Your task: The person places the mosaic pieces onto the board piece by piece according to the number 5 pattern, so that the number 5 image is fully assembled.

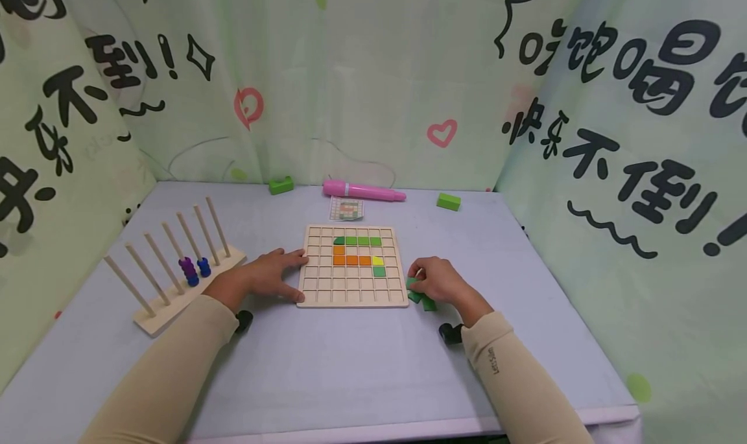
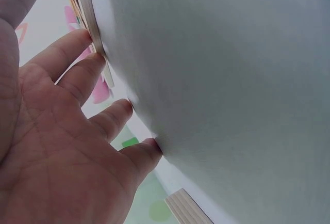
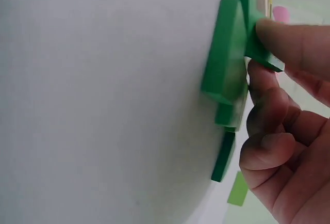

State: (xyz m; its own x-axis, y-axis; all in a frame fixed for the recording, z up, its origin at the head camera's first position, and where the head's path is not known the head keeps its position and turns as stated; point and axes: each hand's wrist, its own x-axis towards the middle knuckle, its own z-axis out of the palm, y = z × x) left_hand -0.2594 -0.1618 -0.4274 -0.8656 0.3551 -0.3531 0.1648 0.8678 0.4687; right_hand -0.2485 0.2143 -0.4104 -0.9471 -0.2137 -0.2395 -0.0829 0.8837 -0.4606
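Right hand [image 1: 441, 280] on green tiles [image 3: 227, 74]

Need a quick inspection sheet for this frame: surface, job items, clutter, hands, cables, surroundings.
Surface: pale blue table, flat.
Job's things: wooden grid board partly filled with green, orange and yellow tiles; loose green pieces on the table by its right edge.
Clutter: peg rack with blue and purple rings at left; pink pen, small pattern card and two green blocks behind the board.
Hands: left hand flat, fingers straight against the board's left edge; right hand pinches one of the green pieces.
Cables: nothing seen.
Surroundings: printed green curtain on three sides.
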